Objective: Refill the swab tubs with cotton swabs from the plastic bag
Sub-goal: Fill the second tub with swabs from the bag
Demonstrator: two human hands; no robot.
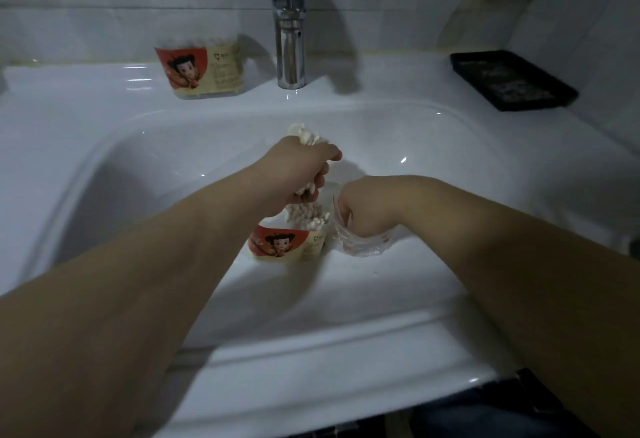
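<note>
We find the left hand (298, 174) clenched round a bundle of white cotton swabs (306, 134), above the red-labelled plastic swab tub (287, 245) in the basin of the white ceramic sink (415, 299). The right hand (360, 212) is inside the clear plastic bag (362, 250), just beside that tub; we cannot tell its grip. A second labelled tub (201, 70) stands on the sink's rear ledge.

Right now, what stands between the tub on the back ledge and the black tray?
Only the chrome faucet, rising from the sink's ledge between the swab tub and the black tray; the head view shows it.
</note>
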